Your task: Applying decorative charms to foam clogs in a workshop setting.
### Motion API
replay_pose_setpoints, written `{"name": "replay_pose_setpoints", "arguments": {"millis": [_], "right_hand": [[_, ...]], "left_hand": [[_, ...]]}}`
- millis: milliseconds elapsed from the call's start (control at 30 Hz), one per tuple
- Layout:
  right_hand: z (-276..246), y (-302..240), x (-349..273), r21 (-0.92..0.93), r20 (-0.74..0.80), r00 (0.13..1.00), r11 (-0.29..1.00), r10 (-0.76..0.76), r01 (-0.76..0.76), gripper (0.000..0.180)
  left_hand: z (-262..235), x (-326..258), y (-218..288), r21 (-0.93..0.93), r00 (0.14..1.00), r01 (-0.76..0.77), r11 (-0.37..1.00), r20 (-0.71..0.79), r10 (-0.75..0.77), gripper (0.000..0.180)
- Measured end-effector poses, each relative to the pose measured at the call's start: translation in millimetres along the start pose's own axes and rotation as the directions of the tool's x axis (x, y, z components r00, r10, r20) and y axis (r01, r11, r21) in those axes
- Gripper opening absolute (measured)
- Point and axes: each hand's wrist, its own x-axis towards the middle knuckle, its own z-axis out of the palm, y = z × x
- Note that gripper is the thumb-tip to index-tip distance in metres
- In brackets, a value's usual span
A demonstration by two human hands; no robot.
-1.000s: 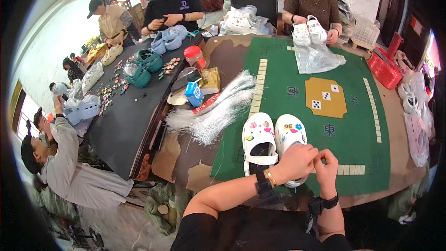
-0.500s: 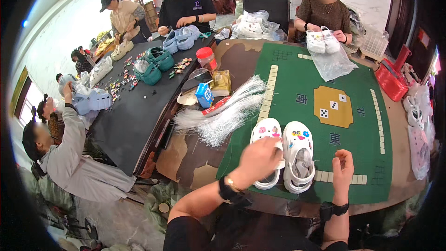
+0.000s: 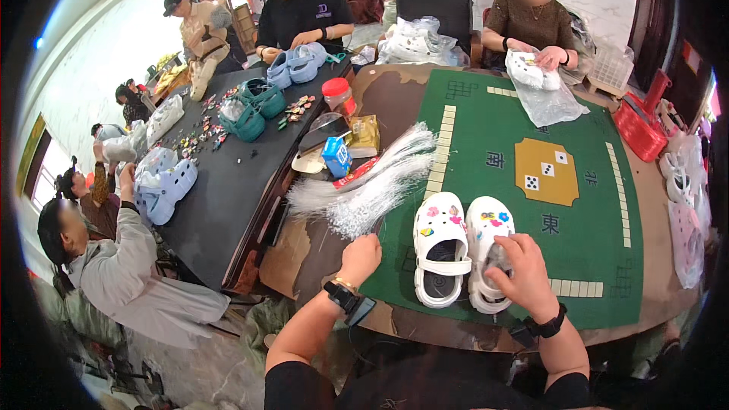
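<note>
"White strands fan out beyond the left fingers; are those holding anything?"

"Can't tell; they're curled, with the first clog just to their right."

"And the second clog?"

"Beneath the right fingers, which are parted over its opening. I'd steady it with the left fingers and keep the right ones light."

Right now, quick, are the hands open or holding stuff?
Left hand: curled, fingertips hidden; can't tell if it holds anything.
Right hand: open, fingers spread over the right white clog.
</note>
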Motion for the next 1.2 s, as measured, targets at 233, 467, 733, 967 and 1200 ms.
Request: {"name": "replay_pose_setpoints", "arguments": {"millis": [233,467,733,967,1200], "right_hand": [[5,2,5,0.021,-0.089,0.992,0.995,-0.092,0.094,0.044],[4,-5,8,0.072,-0.092,0.989,0.990,-0.112,0.119,0.038],[-5,-17,-5,0.283,-0.372,0.925,0.940,-0.075,0.190,0.043],[-21,-43,-16,0.199,-0.028,0.946,0.925,-0.324,0.323,0.046],[-16,-22,-45,0.606,0.165,0.986,0.792,-0.029,-0.078,0.021]], "left_hand": [[-52,12,2,-0.191,0.991,0.008,0.981,0.132,0.018,0.016],[-173,24,39,-0.949,0.986,-0.024,0.314,-0.074,-0.147,0.005],[-189,-10,124,-0.686,0.971,-0.227,0.692,-0.103,0.217,0.007],[-126,-39,173,-0.592,0.714,-0.485,0.643,0.156,0.682,0.012],[-95,-44,175,-0.612,0.624,-0.483,0.626,0.261,0.737,0.012]]}}
